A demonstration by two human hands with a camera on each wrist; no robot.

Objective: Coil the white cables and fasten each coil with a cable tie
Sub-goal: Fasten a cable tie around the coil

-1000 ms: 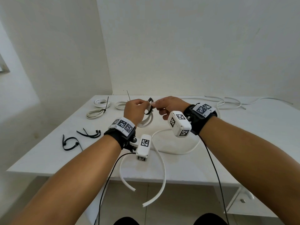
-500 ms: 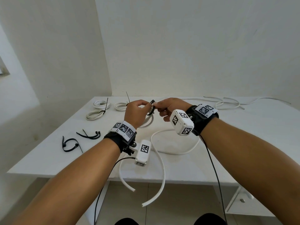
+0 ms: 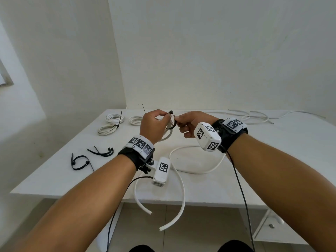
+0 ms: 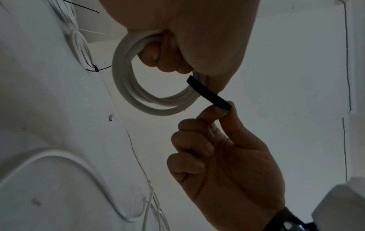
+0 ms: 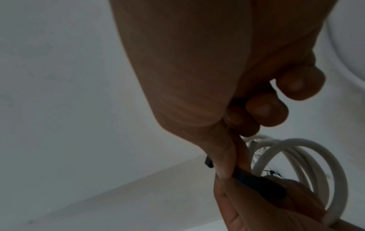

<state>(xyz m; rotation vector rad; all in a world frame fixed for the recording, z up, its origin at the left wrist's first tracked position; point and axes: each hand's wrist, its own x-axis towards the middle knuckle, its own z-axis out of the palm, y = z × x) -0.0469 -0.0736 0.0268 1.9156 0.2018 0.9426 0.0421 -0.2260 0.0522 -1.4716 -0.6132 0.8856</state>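
The left hand [image 3: 154, 124] is curled round the white coil [image 4: 126, 75], whose turns run under the bent fingers [image 4: 158, 57] and hang as a loop below them, above the table [image 3: 272, 160]. The thumb and forefinger of the same hand also nip one end of the black cable tie [image 4: 209, 93] against the bundle. The right hand [image 4: 223, 156] pinches the other end of the tie between thumb and forefinger tip, its remaining fingers folded in and holding nothing; the strap runs straight between the two pinches, just beside the coil.

The cable looks light but springy, so the turns will likely try to open if the left fingers relax; the hold belongs right where the tie crosses, with all turns gathered together. The tie looks thin, smooth and fairly stiff, probably slippery between fingertips, so it is best gripped close to its tip for threading into the head. The loose tails of cable trail below the fingers, over the near table edge, and could tug on the coil.

Three tied coils [image 3: 114, 118] lie beyond the left fingers, spare ties [image 3: 101, 151] off to their left.
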